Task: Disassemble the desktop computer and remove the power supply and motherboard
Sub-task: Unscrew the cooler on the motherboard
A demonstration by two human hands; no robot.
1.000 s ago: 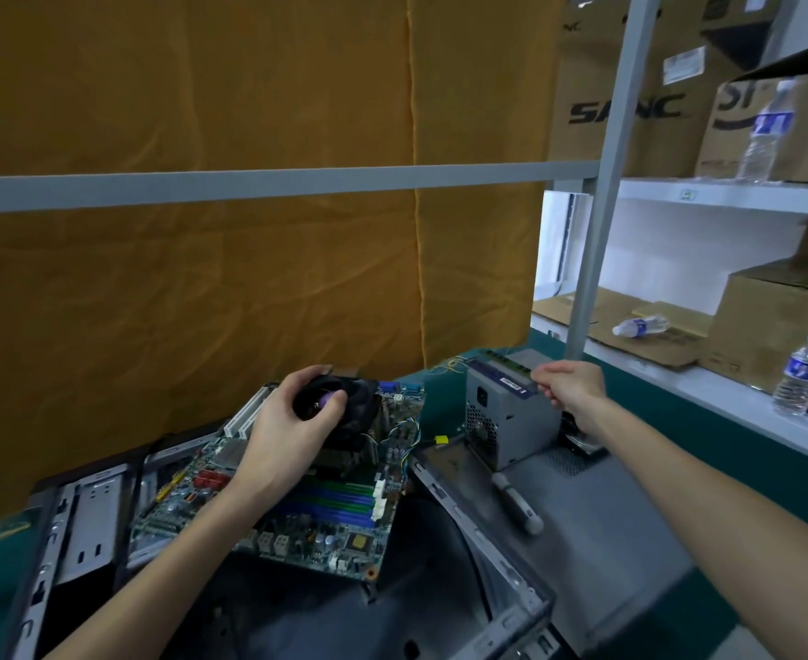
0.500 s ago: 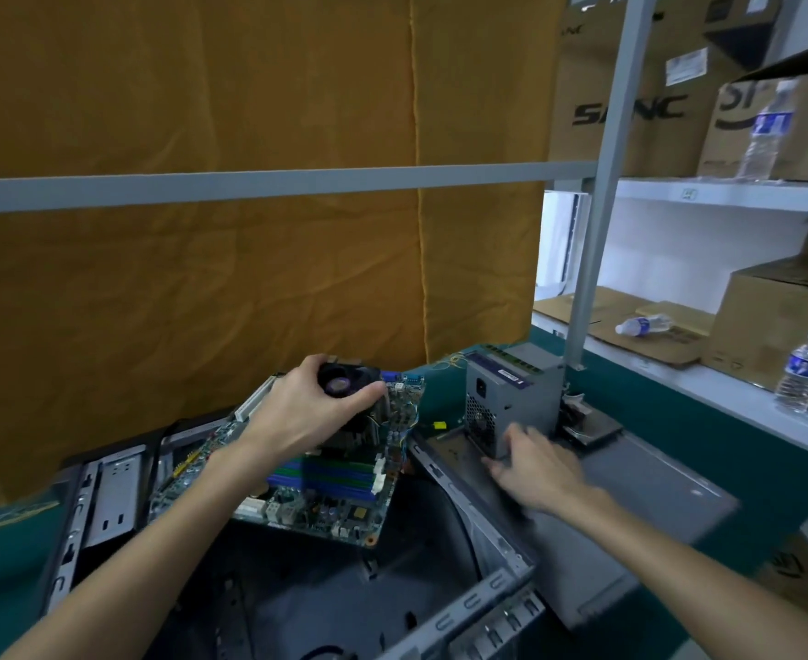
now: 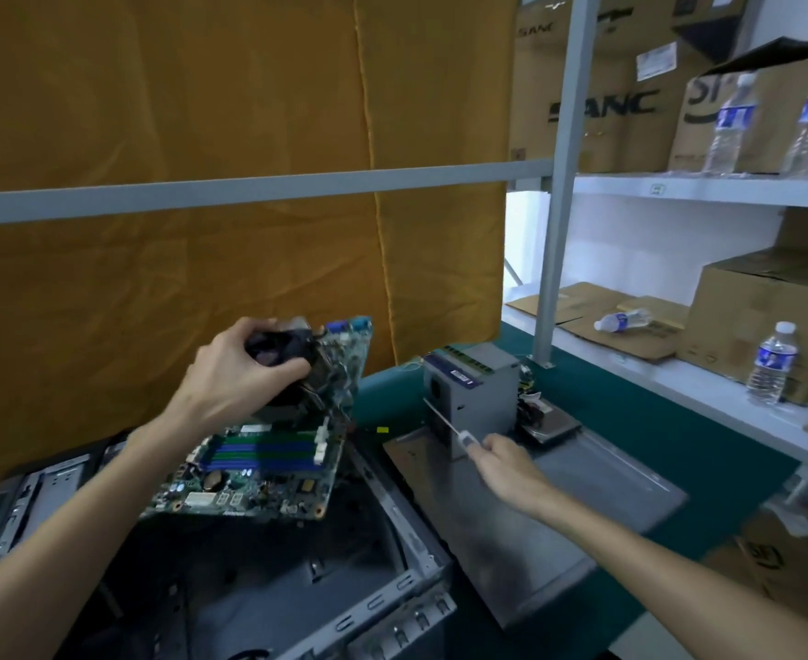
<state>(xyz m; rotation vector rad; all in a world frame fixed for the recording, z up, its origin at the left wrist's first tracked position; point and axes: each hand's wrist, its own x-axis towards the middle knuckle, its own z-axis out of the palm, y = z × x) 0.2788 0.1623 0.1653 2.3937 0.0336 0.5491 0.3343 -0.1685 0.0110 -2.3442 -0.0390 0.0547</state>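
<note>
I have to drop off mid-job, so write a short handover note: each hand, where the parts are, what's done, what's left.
Left hand grips the CPU fan, holding the motherboard tilted above the open case.
Right hand pinches a screwdriver by its handle.
Power supply stands outside the case on the grey side panel.
Done: both parts are out of the case.
Left: set the motherboard and the screwdriver down.

A green bench [image 3: 640, 421] carries a grey panel [image 3: 597, 488] under the right hand's fingers [image 3: 480, 449] and an open case [image 3: 297, 578] below the left's.
</note>
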